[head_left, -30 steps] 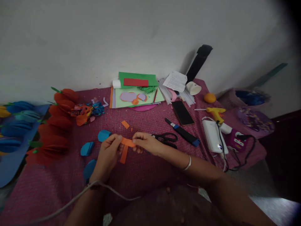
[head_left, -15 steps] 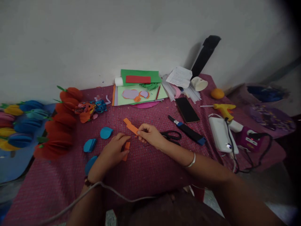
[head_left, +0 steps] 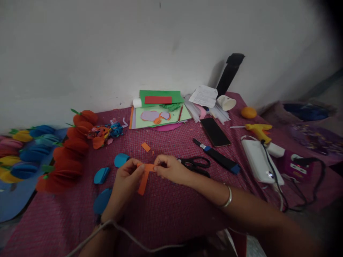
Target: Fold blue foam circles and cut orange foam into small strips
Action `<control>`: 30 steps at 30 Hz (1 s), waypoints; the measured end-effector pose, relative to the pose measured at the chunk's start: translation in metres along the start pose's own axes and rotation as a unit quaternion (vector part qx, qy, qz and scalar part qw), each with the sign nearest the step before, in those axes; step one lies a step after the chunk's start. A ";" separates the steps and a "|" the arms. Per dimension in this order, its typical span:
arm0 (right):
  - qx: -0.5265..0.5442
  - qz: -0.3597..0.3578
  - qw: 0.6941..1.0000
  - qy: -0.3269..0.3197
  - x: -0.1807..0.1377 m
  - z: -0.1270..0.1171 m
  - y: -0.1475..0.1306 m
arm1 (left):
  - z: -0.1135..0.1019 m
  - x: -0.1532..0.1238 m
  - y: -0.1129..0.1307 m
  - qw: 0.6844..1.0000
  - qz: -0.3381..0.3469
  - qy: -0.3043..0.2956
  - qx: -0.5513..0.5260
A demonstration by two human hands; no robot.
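Note:
Between both hands stretches a small orange paper strip (head_left: pixel 148 167). My left hand (head_left: pixel 125 184) pinches its left end between thumb and fingers, while the fingertips of my right hand (head_left: pixel 171 170) close on its right end. A second orange strip (head_left: pixel 143 184) hangs or lies slantwise just below, beside my left thumb; whether it is also held I cannot tell. Beyond the hands lies a short orange paper piece (head_left: pixel 146 146). Black-handled scissors (head_left: pixel 198 163) rest to the right of my right hand. Blue paper rounds (head_left: pixel 101 175) lie left of my left hand.
Red paper pumpkins (head_left: pixel 70 151) line the left side, near paper scraps (head_left: pixel 103 134). Coloured sheets (head_left: pixel 160 93) lie at the back. On the right are a phone (head_left: pixel 215 132), a cutter (head_left: pixel 222 159), a yellow glue gun (head_left: pixel 259 131) and a white power bank (head_left: pixel 259 162). A cable (head_left: pixel 128 235) crosses my left forearm.
My left hand has come up and now grips the strip's left end. The strip has moved nearer and turned level. A short orange piece now lies separately on the cloth beyond it.

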State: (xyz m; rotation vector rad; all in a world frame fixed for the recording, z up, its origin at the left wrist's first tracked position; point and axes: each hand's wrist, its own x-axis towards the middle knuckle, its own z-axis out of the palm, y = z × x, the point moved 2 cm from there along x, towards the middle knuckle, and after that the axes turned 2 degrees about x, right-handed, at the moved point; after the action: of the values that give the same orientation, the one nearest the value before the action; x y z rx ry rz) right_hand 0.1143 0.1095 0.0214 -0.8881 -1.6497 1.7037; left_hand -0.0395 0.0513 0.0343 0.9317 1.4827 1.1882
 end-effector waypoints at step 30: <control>0.300 -0.063 0.951 0.026 -0.011 0.004 -0.007 | 0.018 -0.016 0.012 0.980 0.083 -0.001 -0.183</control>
State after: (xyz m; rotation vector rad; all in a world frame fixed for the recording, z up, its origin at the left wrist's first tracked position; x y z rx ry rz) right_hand 0.1177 0.0986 0.0286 -0.5104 -1.0218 1.9105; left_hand -0.0190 0.0430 0.0488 0.8121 1.1472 1.5203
